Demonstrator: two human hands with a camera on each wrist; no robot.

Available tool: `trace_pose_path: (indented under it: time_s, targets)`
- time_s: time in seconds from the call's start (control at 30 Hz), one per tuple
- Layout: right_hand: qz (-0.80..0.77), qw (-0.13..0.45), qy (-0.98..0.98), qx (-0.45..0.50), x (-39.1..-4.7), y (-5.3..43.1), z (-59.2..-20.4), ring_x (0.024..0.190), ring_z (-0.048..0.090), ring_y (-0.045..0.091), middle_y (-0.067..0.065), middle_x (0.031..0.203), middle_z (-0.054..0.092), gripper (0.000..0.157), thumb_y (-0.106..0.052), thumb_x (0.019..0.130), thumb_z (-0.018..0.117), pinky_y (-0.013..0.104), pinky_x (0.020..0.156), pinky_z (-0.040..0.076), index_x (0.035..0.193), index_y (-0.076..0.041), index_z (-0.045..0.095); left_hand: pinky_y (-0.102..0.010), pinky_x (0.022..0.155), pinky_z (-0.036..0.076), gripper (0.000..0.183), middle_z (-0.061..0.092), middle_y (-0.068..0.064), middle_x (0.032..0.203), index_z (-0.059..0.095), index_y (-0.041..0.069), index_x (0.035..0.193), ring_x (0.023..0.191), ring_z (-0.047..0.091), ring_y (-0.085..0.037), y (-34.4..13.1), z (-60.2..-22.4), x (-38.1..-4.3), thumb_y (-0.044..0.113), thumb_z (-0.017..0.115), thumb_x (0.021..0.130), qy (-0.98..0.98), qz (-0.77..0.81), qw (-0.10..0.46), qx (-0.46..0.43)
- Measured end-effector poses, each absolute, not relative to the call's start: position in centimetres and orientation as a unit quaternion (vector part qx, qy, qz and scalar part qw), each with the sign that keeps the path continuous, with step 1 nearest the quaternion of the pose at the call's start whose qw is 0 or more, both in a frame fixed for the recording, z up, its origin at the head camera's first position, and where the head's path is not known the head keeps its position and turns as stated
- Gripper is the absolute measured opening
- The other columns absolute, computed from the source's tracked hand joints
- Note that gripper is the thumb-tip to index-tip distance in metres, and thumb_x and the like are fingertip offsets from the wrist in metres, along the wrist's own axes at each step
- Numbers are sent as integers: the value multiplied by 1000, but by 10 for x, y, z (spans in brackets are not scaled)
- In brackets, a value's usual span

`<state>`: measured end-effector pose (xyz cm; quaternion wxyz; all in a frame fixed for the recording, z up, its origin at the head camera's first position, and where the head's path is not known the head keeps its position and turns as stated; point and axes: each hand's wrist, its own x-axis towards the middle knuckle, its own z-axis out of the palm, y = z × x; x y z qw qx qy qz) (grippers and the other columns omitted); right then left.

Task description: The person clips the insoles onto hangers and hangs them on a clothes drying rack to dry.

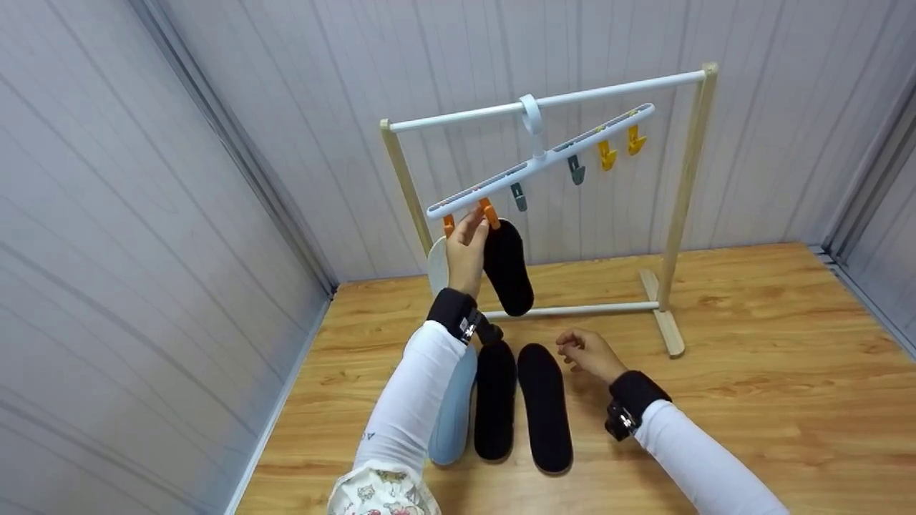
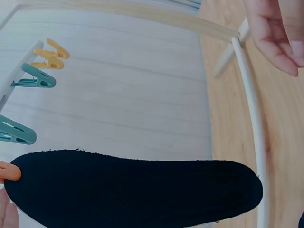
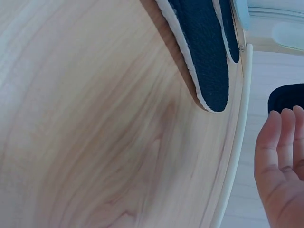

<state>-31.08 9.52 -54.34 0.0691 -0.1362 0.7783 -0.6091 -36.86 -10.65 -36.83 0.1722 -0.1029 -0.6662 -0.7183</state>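
My left hand (image 1: 466, 247) is raised to the hanger (image 1: 529, 168), its fingertips pinching an orange clip (image 1: 489, 213) near the low left end. From that clip hangs a black insole (image 1: 509, 275); the left wrist view shows the clip's tip over one end of the insole (image 2: 137, 190). Behind my fingers a pale insole (image 1: 437, 266) hangs below the outer orange clip (image 1: 449, 225), partly hidden. Low over the floor, my right hand (image 1: 590, 355) holds nothing, fingers loosely bent, beside a black insole (image 1: 545, 408). In the right wrist view its fingers (image 3: 285, 142) are extended.
Another black insole (image 1: 494, 408) and a light blue insole (image 1: 452, 415) lie to the left on the wooden floor (image 1: 773, 400). The tilted hanger hooks over the rack's white top bar (image 1: 458, 116). Grey clips (image 1: 576, 170) and yellow clips (image 1: 607, 155) dangle farther right. A wooden post (image 1: 687, 186) stands at right.
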Motion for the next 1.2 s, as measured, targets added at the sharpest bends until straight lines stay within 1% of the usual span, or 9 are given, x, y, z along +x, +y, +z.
trace_pose_path:
  time_s: [0.13, 0.33, 0.47, 0.6, 0.73, 0.83, 1.0, 1.1, 1.2]
  targets:
    - [-600, 60, 789, -122, -309, 94, -546, 77, 58, 23, 16, 91, 61, 19, 1, 91, 50, 45, 70, 53, 105, 13, 55, -28, 102, 39, 38, 51, -20, 133, 48, -8, 131, 124, 48, -28, -107, -360, -352, 6, 49, 97, -676, -705, 175, -124]
    - [-567, 55, 819, -69, -302, 87, -549, 77, 62, 32, 14, 86, 63, 13, 0, 87, 55, 35, 64, 53, 96, 9, 59, -31, 100, 41, 38, 50, -25, 132, 46, -12, 131, 122, 49, -34, -107, -362, -339, 2, 48, 96, -704, -663, 207, -152]
    - [-549, 69, 832, -40, -296, 81, -551, 65, 59, 24, 9, 78, 58, 11, -2, 83, 58, 29, 55, 49, 90, 6, 58, -32, 100, 41, 38, 49, -26, 134, 45, -13, 131, 124, 47, -35, -110, -367, -335, 1, 47, 95, -703, -661, 213, -156]
    - [-536, 90, 839, -8, -291, 76, -556, 55, 47, 13, 5, 72, 51, 14, -5, 83, 62, 24, 50, 41, 91, 4, 54, -33, 102, 40, 38, 46, -27, 135, 44, -14, 131, 126, 44, -37, -112, -370, -333, -1, 46, 95, -689, -675, 212, -158]
    - [-503, 84, 860, -7, -286, 70, -559, 51, 44, 13, 4, 67, 49, 24, -13, 85, 67, 25, 52, 38, 93, 3, 52, -33, 102, 40, 37, 48, -28, 133, 46, -14, 129, 125, 45, -38, -115, -372, -331, -2, 46, 95, -686, -677, 215, -156]
    - [-477, 58, 877, -24, -284, 65, -560, 59, 48, 18, 8, 70, 52, 31, -17, 83, 70, 31, 61, 43, 94, 7, 53, -32, 101, 40, 35, 50, -28, 131, 48, -14, 128, 124, 47, -36, -117, -373, -330, -1, 46, 95, -688, -678, 213, -148]
    - [-449, 43, 892, -32, -283, 60, -559, 80, 56, 33, 23, 89, 58, 44, -17, 79, 73, 46, 74, 47, 101, 15, 52, -31, 102, 39, 32, 53, -28, 127, 51, -14, 124, 122, 48, -34, -120, -377, -329, 0, 45, 96, -679, -689, 202, -150]
    - [-438, 50, 897, -30, -282, 58, -558, 84, 57, 37, 27, 93, 58, 46, -15, 78, 74, 47, 75, 47, 102, 16, 51, -31, 102, 39, 30, 55, -27, 124, 53, -14, 121, 120, 50, -33, -122, -379, -327, 1, 45, 96, -684, -685, 199, -153]
    - [-433, 52, 899, -34, -283, 56, -557, 79, 55, 33, 23, 88, 57, 41, -12, 77, 75, 44, 71, 47, 98, 15, 51, -32, 101, 40, 30, 57, -27, 123, 54, -15, 120, 118, 52, -33, -123, -381, -325, 1, 45, 97, -683, -686, 197, -156]
